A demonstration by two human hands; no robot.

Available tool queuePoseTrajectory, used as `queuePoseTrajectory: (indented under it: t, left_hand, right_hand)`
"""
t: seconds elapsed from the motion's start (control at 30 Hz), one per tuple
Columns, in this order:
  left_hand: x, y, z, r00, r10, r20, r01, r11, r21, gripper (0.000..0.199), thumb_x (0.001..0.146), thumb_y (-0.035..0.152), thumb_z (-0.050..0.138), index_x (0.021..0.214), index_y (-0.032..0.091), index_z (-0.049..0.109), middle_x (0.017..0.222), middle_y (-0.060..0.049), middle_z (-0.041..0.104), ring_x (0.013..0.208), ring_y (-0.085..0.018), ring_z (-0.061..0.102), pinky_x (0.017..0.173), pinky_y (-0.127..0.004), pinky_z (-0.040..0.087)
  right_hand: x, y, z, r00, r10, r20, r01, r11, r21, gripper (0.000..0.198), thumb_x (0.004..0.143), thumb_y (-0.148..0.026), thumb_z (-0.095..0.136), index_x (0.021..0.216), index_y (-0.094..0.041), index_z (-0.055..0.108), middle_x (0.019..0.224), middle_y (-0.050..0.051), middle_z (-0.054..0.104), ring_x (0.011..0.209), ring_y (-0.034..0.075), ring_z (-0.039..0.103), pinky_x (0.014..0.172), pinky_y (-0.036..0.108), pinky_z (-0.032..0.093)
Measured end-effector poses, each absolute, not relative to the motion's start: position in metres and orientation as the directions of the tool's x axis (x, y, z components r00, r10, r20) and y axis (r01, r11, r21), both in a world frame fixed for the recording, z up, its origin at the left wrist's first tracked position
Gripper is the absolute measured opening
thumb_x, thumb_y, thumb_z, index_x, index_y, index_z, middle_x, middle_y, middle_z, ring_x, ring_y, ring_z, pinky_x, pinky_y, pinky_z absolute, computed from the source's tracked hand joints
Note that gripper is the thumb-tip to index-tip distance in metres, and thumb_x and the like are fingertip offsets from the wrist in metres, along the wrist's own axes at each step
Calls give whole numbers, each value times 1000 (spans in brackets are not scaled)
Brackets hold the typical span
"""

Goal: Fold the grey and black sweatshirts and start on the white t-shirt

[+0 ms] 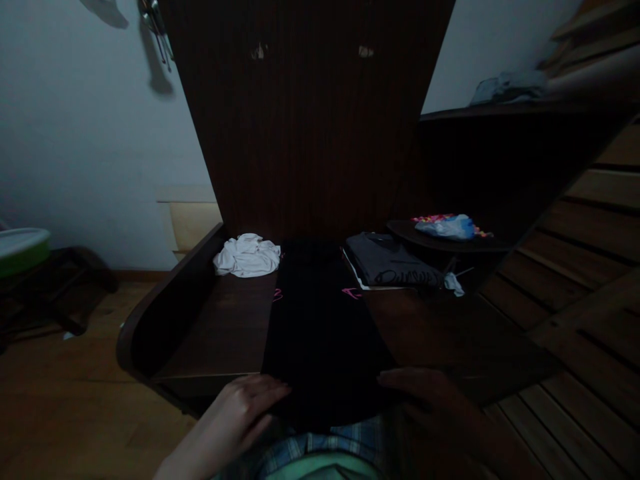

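Observation:
A black piece of clothing (325, 320) lies long and flat across the dark wooden desk top, with small pink marks near both side edges. Its near end hangs past the front edge, close to my body. My left hand (245, 403) pinches its near left corner, fingers on top and thumb underneath. At the opposite corner, my right hand (425, 393) grips the cloth in much the same way, in deep shadow. A crumpled white cloth (247, 256) sits left of the clothing's far end. To the right is a stack of folded clothes, topped by a dark grey shirt (393, 260) with black lettering.
A raised curved side panel (165, 300) bounds the desk on the left, and a tall dark back panel (310, 120) stands behind. On a small right shelf (450, 245) lies a blue-and-white plastic packet (450, 227). Wooden slats (595, 247) rise at far right. A green-and-white tub (23, 252) rests on a stool at left.

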State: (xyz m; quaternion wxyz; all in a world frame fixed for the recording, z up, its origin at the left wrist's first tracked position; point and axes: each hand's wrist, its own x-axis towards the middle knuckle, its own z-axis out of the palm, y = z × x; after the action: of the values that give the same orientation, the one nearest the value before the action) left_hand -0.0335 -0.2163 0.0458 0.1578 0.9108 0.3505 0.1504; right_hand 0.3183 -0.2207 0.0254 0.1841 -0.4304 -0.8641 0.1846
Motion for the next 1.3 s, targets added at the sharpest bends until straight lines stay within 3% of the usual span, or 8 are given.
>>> queuePoseTrajectory:
  t: [0.17, 0.4, 0.5, 0.57, 0.73, 0.93, 1.1, 1.3]
  left_hand:
    - [-37, -235, 76, 735, 664, 136, 545, -699, 463, 35, 81, 19, 46, 113, 30, 53, 100, -1, 65, 89, -15, 60, 78, -23, 47]
    - [-32, -239, 114, 828, 558, 49, 431, -691, 580, 27, 78, 28, 52, 104, 31, 59, 90, 1, 67, 76, -12, 61, 69, -18, 47]
    - [-33, -222, 120, 804, 593, 39, 462, -665, 587, 25, 76, 27, 54, 99, 30, 63, 87, 1, 68, 76, -12, 60, 70, -19, 47]
    - [-34, -202, 119, 728, 682, 75, 529, -628, 571, 24, 73, 29, 56, 96, 27, 65, 85, 0, 68, 79, -14, 60, 73, -21, 47]
    - [-26, -121, 99, 476, 859, 191, 551, -460, 696, 30, 72, 37, 55, 93, 18, 64, 87, -3, 67, 80, -17, 59, 73, -27, 47]
    - [-17, -36, 35, 277, 941, 194, 601, -328, 729, 27, 61, 35, 60, 78, 14, 62, 76, -3, 64, 74, -20, 58, 70, -30, 45]
    - [-19, -24, -4, 218, 949, 229, 545, -313, 778, 22, 63, 33, 56, 78, 16, 57, 77, -3, 61, 77, -19, 57, 73, -29, 43]
    - [-19, -33, 0, 186, 952, 243, 458, -303, 836, 25, 61, 21, 49, 86, 17, 51, 80, -1, 57, 77, -17, 55, 71, -27, 43]
  right_hand:
    - [323, -242, 59, -570, 822, 8, 700, 490, -519, 37, 73, -15, 49, 105, -29, 61, 104, 3, 65, 93, 17, 60, 80, 28, 48]
    - [324, -248, 100, -689, 725, -24, 594, 545, -591, 31, 75, -21, 51, 103, -32, 62, 98, 1, 66, 92, 16, 59, 80, 27, 45]
    - [325, -227, 109, -689, 725, -9, 589, 552, -590, 29, 75, -21, 51, 101, -30, 63, 94, 0, 67, 89, 15, 60, 80, 26, 44]
    - [324, -203, 110, -656, 754, 26, 595, 538, -598, 26, 75, -23, 51, 98, -27, 63, 91, 0, 67, 86, 15, 60, 80, 26, 43]
    - [313, -125, 92, -452, 872, 187, 597, 451, -664, 26, 73, -33, 53, 93, -19, 62, 92, 3, 66, 85, 18, 59, 79, 31, 44]
    - [294, -51, 30, -243, 941, 234, 659, 337, -673, 20, 65, -23, 52, 82, -18, 61, 80, 2, 65, 79, 19, 59, 76, 33, 43]
    - [289, -42, -11, -150, 936, 319, 575, 345, -742, 23, 63, -24, 50, 84, -19, 55, 87, 4, 62, 86, 20, 58, 81, 34, 41]
    - [291, -46, -17, -97, 929, 358, 494, 357, -793, 29, 57, -19, 45, 86, -21, 46, 84, 2, 57, 83, 18, 55, 77, 33, 41]
